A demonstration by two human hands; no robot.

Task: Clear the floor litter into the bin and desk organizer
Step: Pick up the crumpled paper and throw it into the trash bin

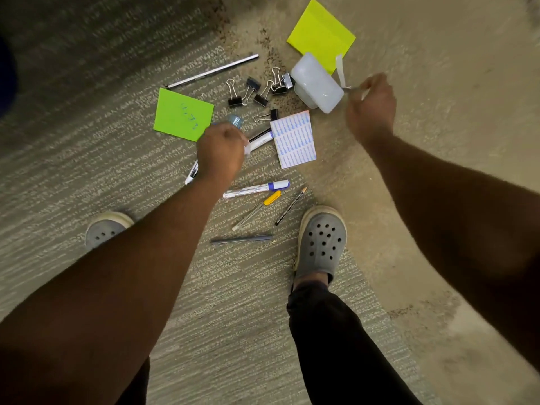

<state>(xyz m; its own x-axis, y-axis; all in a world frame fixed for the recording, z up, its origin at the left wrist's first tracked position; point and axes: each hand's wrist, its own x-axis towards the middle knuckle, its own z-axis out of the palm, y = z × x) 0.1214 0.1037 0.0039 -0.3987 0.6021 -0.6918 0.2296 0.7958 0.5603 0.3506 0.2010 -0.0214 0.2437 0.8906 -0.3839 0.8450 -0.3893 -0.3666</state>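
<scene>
Litter lies scattered on the carpet. My left hand (220,154) is curled around a small crumpled clear-blue wrapper (235,121), above a white marker (260,140). My right hand (369,103) pinches a thin white strip (340,70) beside a translucent plastic container (317,83) lying on its side. Several black binder clips (257,90) lie in the middle. A green note (184,114), a yellow-green note (321,33) and a white printed sheet (293,138) lie flat. A blue-capped marker (257,188), a yellow-capped pen (257,210), two more pens (290,206) (241,239) and a thin ruler (211,71) lie around.
My two feet in grey clogs (323,239) (106,228) stand at either side of the pens. Dark crumbs (271,58) speckle the carpet near the clips. Neither a bin nor a desk organizer is in view.
</scene>
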